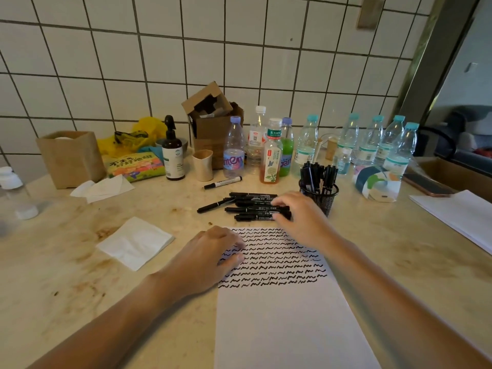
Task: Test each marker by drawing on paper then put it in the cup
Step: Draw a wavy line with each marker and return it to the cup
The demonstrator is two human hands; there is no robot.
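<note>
Paper (287, 315) lies nearest me, my left hand (210, 255) flat on its edge. My right hand (298, 214) reaches forward over the markers (253, 206), which lie crosswise; grip unclear. Cup (319, 193) stands just right

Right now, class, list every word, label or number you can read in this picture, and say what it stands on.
"东方树叶": label of the amber tea bottle.
"不丢人": first characters on the colourful packet; the rest is blurred.
"...nten": partial letters on the purple-capped bottle.
White-barrelled marker, loose black markers, brown pump bottle: print too small to read.
Paper: only squiggles, no words.
</note>
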